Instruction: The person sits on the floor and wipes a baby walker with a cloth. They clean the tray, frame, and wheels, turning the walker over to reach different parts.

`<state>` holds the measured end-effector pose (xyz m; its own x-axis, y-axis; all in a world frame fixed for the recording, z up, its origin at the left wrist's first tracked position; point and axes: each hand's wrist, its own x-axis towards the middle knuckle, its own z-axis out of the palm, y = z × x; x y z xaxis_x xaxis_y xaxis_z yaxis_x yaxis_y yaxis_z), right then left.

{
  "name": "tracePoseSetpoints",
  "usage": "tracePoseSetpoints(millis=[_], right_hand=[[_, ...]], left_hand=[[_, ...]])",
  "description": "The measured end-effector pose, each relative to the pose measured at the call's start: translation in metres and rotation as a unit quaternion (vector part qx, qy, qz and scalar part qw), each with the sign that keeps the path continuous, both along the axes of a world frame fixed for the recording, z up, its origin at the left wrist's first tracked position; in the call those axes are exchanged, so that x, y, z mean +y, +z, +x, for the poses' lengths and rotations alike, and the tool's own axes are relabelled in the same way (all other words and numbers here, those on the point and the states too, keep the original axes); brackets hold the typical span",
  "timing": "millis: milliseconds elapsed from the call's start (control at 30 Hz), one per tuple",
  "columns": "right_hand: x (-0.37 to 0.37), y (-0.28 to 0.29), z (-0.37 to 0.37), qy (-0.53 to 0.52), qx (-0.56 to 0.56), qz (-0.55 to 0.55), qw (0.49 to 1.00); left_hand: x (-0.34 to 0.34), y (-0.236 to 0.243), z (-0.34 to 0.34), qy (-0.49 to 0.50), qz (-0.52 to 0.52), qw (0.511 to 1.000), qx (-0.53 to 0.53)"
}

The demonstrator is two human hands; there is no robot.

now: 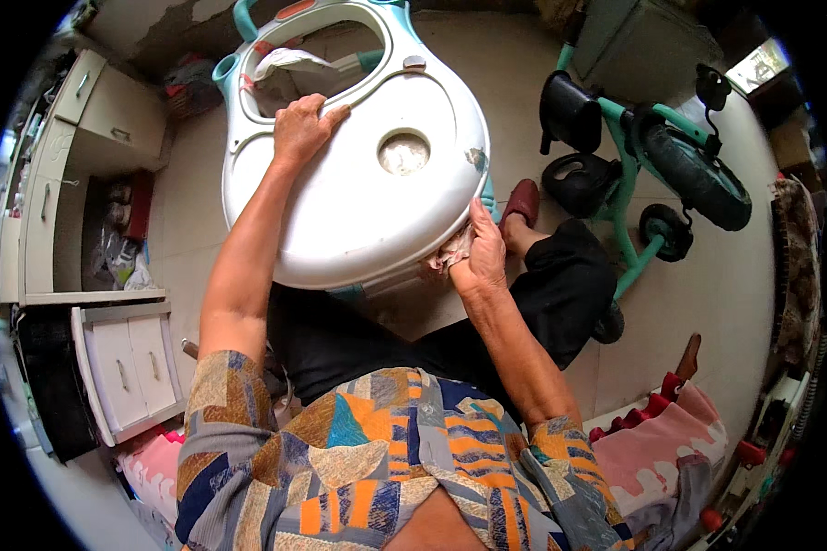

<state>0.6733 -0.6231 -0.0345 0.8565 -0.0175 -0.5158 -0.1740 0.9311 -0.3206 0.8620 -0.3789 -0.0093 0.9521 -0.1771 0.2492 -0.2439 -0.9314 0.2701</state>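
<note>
White plastic formed the baby walker (358, 220) in the head view, with the person (404, 432) seated at its near edge. The left hand (305, 131) was half-curled over the rim (389, 44) of the walker's seat opening, holding it. At the walker's right edge, the right hand (483, 253) appeared closed on a crumpled pale cloth (452, 250). Most of the walker's top looked plain white, though a dark patch (476, 159) marked its right side and its round recess (404, 154) looked mottled; how much was finished could not be told.

A green tricycle (627, 216) with black wheels is parked on the pale floor (188, 207) at the right. At the left, a small white cabinet (133, 363) is placed below a cream desk (41, 216). Pink cloth (657, 450) is seen at the lower right.
</note>
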Motion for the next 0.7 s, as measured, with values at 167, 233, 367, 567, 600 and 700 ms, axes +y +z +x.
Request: tracePoseSetpoints(millis=[167,233,367,567,600,700], right_hand=[[0.014,-0.010,-0.012,-0.008,0.007,-0.023,1.000],[0.003,-0.018,-0.021,0.054,-0.033,-0.043,0.997],[-0.003,-0.020,-0.031,0.098,-0.040,-0.048,0.993],[-0.001,-0.024,-0.037,0.145,-0.031,-0.027,0.989],[0.002,-0.025,-0.038,0.152,-0.036,-0.026,0.987],[0.007,-0.024,-0.041,0.160,-0.045,-0.012,0.986]], left_hand=[[0.006,0.004,-0.003,0.011,-0.080,0.997,-0.008],[0.020,0.002,-0.007,0.006,-0.182,0.979,-0.091],[0.073,0.015,-0.052,0.151,-0.044,0.972,-0.172],[0.138,0.009,-0.145,0.323,-0.466,0.812,0.142],[0.141,0.000,-0.156,0.286,-0.578,0.748,0.159],[0.131,-0.008,-0.167,0.250,-0.739,0.608,0.148]])
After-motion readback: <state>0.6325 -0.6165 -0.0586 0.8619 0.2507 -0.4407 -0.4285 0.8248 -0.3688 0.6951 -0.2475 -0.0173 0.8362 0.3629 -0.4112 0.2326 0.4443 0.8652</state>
